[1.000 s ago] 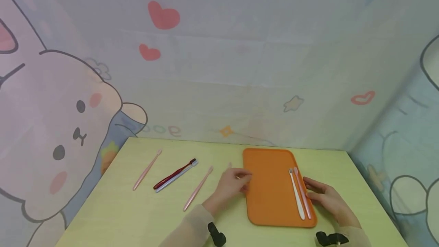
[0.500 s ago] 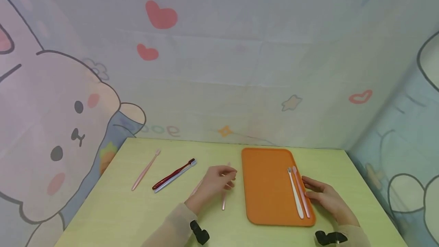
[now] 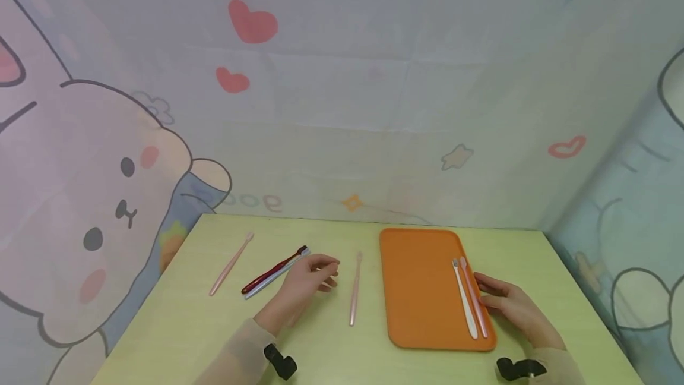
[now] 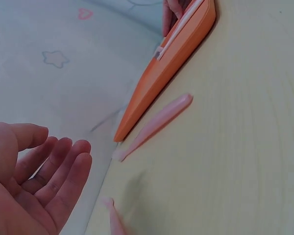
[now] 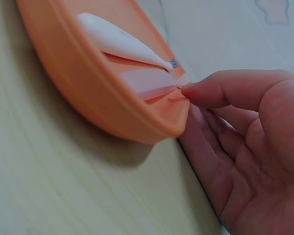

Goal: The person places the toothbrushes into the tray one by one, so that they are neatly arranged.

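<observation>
My left hand (image 3: 302,283) hovers over the table with loosely bent fingers and nothing in them. Beneath it lies a pink toothbrush (image 4: 116,224), mostly covered by the hand in the head view. Another pink toothbrush (image 3: 355,293) rests between that hand and an orange tray (image 3: 417,296). My right hand (image 3: 515,311) grips the tray's right rim, thumb on the inner side and fingers outside. Inside the tray, close to that rim, a white toothbrush (image 3: 466,305) and a pink one lie side by side.
To the left, a dark red toothbrush (image 3: 271,273) and a pale blue toothbrush (image 3: 267,286) lie together. Farther left is one more pink toothbrush (image 3: 230,267). A printed cloth (image 3: 374,106) hangs behind the pale yellow table (image 3: 165,319).
My left hand has drawn away leftward from the tray's left edge, uncovering the pink toothbrush beside the tray. My right hand stays at the tray's rim.
</observation>
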Available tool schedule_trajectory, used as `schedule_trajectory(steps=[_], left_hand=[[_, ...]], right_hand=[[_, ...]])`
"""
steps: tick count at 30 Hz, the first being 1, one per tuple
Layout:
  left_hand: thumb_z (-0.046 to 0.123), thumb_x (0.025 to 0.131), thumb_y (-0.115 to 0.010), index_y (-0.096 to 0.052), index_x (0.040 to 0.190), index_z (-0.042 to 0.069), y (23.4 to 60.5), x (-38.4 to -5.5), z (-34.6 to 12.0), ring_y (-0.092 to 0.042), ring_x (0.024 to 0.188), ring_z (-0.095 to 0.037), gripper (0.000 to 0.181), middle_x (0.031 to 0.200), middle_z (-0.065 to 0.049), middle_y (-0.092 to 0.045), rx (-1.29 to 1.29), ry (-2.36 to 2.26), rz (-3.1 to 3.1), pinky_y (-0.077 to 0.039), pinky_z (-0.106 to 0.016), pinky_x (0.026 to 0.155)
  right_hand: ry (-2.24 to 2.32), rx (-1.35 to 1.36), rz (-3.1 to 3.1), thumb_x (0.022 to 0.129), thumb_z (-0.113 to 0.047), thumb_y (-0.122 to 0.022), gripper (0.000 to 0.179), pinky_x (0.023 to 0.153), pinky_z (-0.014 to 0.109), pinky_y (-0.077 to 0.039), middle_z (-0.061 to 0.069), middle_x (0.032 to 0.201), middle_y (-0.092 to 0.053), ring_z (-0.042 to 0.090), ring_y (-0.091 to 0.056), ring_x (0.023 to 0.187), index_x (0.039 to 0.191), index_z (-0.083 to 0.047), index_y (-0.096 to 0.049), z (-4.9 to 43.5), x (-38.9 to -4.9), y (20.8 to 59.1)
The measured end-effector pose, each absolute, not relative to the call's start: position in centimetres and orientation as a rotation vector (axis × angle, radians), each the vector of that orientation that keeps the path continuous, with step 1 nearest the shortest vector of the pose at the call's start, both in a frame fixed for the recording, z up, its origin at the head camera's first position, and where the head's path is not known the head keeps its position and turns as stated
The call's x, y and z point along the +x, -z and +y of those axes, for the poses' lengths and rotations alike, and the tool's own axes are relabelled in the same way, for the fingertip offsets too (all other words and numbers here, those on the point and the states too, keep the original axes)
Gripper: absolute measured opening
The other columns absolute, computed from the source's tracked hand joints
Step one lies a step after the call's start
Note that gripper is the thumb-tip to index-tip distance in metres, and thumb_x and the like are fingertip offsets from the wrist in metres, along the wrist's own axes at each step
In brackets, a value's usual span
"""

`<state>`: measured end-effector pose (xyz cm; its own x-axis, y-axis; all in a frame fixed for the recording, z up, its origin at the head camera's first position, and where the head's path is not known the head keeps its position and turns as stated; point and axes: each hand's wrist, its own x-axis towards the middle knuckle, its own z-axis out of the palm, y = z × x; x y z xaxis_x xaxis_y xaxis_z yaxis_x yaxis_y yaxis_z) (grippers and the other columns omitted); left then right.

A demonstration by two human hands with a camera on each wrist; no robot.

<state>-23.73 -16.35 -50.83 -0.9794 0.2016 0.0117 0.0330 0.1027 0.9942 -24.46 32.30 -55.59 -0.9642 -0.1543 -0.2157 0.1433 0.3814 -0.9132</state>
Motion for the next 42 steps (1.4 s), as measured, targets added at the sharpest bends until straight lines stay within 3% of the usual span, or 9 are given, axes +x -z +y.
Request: schedule_trajectory(steps=[9,24,33,42], left_hand=[[0.015,0.107,-0.069,-0.065,0.135,-0.009,51.0,-23.5,-21.5,-0.074,0.098,-0.040,0.037,0.115,-0.026,-0.071,0.150,-1.985,2.290,-0.065,-0.049,0.084],[0.017,0.108,-0.067,-0.061,0.141,-0.009,51.1,-22.5,-27.9,-0.076,0.095,-0.030,0.043,0.120,-0.026,-0.071,-0.059,-2.127,2.313,-0.065,-0.033,0.078],[0.020,0.109,-0.066,-0.062,0.142,-0.007,51.1,-22.7,-29.8,-0.076,0.099,-0.034,0.042,0.123,-0.027,-0.070,-0.082,-2.147,2.410,-0.066,-0.039,0.082],[0.015,0.108,-0.067,-0.060,0.144,-0.006,51.0,-22.4,-32.7,-0.076,0.100,-0.027,0.042,0.125,-0.022,-0.071,-0.103,-2.112,2.476,-0.065,-0.037,0.083]], right_hand=[[1.661,0.007,2.342,0.103,-0.013,-0.070,0.071,0.093,0.030,-0.060,0.031,0.161,-0.043,0.012,-0.065,0.121,0.163,0.005,-0.037,32.4,-24.2,56.1],[1.658,0.030,2.359,0.102,-0.014,-0.071,0.071,0.091,0.029,-0.061,0.031,0.161,-0.044,0.008,-0.065,0.115,0.162,0.004,-0.038,32.8,-23.9,56.0],[1.652,0.012,2.367,0.103,-0.017,-0.071,0.072,0.092,0.028,-0.060,0.031,0.161,-0.043,0.005,-0.064,0.115,0.162,0.005,-0.037,33.0,-23.7,55.9],[1.662,0.002,2.357,0.104,-0.017,-0.071,0.071,0.092,0.027,-0.060,0.030,0.162,-0.042,-0.001,-0.063,0.113,0.163,0.004,-0.037,33.1,-23.7,56.1]])
